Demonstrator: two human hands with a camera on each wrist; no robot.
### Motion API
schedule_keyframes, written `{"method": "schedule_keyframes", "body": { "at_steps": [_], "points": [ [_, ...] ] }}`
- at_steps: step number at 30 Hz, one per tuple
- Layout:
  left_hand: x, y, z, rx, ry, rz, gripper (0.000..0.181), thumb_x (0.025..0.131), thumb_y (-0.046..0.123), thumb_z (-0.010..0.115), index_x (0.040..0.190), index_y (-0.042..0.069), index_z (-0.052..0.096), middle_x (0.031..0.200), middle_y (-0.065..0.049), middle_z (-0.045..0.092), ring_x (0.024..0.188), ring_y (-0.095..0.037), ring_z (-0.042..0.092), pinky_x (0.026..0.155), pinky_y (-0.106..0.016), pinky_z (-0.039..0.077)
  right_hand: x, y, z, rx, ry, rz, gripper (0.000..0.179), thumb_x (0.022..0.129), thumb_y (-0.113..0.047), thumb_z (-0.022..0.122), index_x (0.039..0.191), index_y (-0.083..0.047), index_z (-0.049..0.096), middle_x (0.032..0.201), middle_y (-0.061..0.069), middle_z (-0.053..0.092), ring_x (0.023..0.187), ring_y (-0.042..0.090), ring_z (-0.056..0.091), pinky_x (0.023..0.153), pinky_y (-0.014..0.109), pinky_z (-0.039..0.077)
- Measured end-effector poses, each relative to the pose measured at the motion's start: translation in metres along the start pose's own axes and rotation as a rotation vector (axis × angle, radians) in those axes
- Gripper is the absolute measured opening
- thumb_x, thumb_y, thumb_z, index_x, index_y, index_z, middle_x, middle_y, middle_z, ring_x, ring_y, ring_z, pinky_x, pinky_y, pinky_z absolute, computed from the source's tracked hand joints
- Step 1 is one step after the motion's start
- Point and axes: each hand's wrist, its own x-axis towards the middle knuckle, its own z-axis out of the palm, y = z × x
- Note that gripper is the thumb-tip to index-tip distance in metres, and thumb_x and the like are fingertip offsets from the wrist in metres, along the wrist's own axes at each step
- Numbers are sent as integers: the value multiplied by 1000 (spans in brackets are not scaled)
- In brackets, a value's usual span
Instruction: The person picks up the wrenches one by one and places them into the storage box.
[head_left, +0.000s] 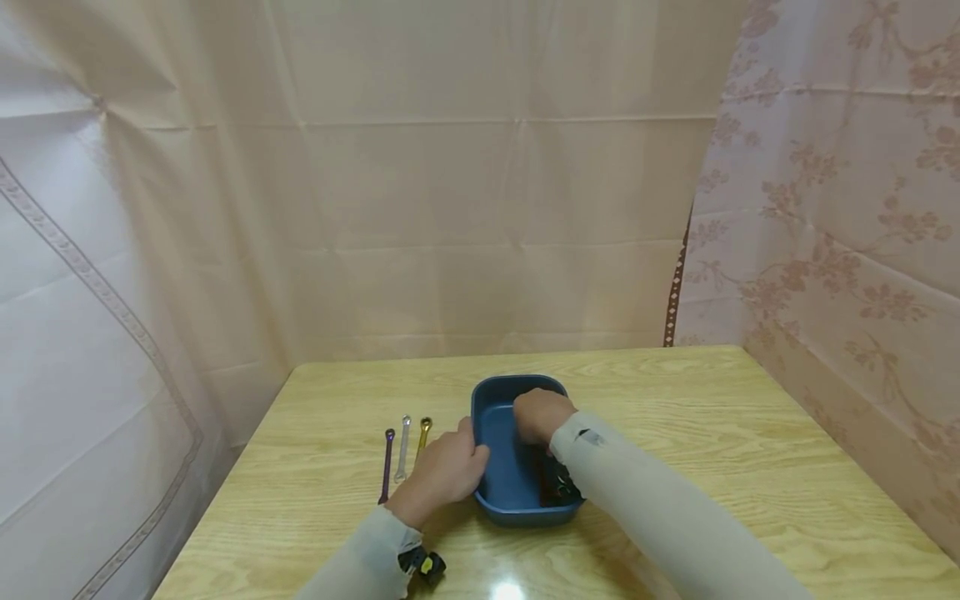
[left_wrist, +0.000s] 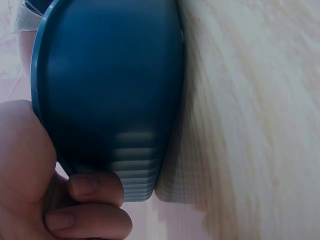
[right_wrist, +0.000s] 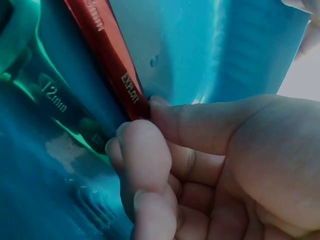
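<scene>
My left hand point(head_left: 446, 467) grips the left side of a blue plastic tray point(head_left: 498, 467), its thumb by the rim and fingers curled against the outer wall in the left wrist view. My right hand point(head_left: 542, 414) reaches inside the tray. Between thumb and fingers it pinches the end of a red wrench point(right_wrist: 112, 55) marked EXPLOIT. Beside that lies a green wrench point(right_wrist: 55, 95) stamped 12mm, on the tray floor. The right forearm partly covers both wrenches in the head view.
Left of the tray, a purple wrench point(head_left: 387, 467), a silver wrench point(head_left: 404, 447) and a gold wrench point(head_left: 423, 435) lie side by side on the wooden table point(head_left: 675, 400). The left hand partly covers the gold one. Cloth curtains point(head_left: 480, 183) hang behind and at both sides.
</scene>
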Motion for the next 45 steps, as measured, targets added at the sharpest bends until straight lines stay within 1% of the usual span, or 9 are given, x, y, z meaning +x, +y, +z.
{"method": "schedule_keyframes", "body": {
  "at_steps": [12,17,22,26,30,34,38,41,45],
  "points": [
    [0,0,-1,8,1,7,60,106,30,41,150,-10,34,74,-6,57,60,-20,56,53,-36,41,-1,-1,0,-18,29,33,16,101,-13,59,101,-5,73,101,15,71,51,22,67,47,33,55],
    [0,0,-1,4,2,4,61,106,30,41,152,-11,33,75,-6,57,59,-20,56,53,-36,40,0,-2,1,-24,28,42,16,101,-13,60,101,-5,73,99,14,70,55,23,66,48,34,54],
    [1,-1,1,17,0,1,60,106,30,40,150,-10,35,75,-6,57,60,-20,56,53,-36,41,3,-2,1,-11,13,64,16,101,-13,60,104,-4,73,103,16,70,54,24,68,48,34,55],
    [1,-1,0,25,3,4,60,106,30,40,150,-10,35,75,-6,57,61,-20,56,54,-36,41,3,1,1,13,12,43,15,101,-11,60,106,-3,72,106,18,70,51,24,68,46,34,55],
    [1,-1,-1,27,4,10,59,106,29,41,149,-10,35,76,-6,57,62,-20,56,55,-36,41,2,6,1,74,34,-10,12,100,-6,59,94,-3,69,90,19,69,44,22,66,43,31,54],
    [1,0,-1,23,8,7,57,105,29,41,147,-9,38,76,-6,57,62,-20,56,55,-36,41,-3,13,-6,145,65,-96,20,96,-5,58,78,-7,66,67,12,67,43,19,66,40,26,49],
    [2,-1,-1,14,7,0,55,106,30,40,146,-8,39,75,-6,58,61,-20,56,54,-36,41,-13,19,-20,228,75,-149,20,89,-8,63,69,-11,63,59,5,64,50,21,68,40,25,44],
    [2,-1,0,11,-1,-7,58,106,31,40,149,-8,37,75,-6,57,60,-20,56,53,-36,41,-21,25,-32,263,80,-163,28,86,-13,69,61,-15,59,53,0,58,52,23,67,42,26,43],
    [3,0,1,1,-9,-18,60,106,32,40,151,-8,35,75,-6,57,61,-20,57,53,-36,41,-29,36,-40,289,111,-170,41,89,-21,73,53,-19,52,48,-5,48,50,20,64,46,27,44]
  ]
}}
